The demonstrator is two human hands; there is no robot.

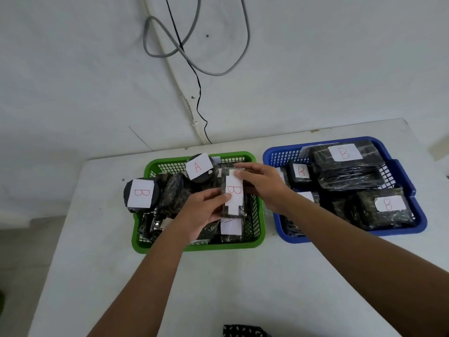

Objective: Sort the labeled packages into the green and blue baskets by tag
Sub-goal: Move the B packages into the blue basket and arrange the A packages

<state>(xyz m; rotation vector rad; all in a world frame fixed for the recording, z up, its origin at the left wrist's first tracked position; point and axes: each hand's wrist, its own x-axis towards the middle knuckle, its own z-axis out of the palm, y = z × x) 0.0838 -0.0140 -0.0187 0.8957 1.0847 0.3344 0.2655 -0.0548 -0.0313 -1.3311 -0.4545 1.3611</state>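
At the far left a round B package (pixel 141 194) perches on the rim of the green basket (pixel 198 246), which sits on the white surface (pixel 97 276) and is heaped with dark wrapped packages; behind them an A-tagged package (pixel 199 167) stands up; another A tag (pixel 231 226) lies near the front. Above this basket the left hand (pixel 202 212) pinches the near edge of a flat B-tagged package (pixel 233 193), thumb on the label; the right hand (pixel 263 182) holds its far end, fingers curled over the top; the package is lifted, not resting. To the right, the blue basket (pixel 349 233) holds only visible B tags; so this one likely belongs there. Best to keep the label up, carry it clear over both rims, and lay it flat in the open front-left corner; the round B package should follow.
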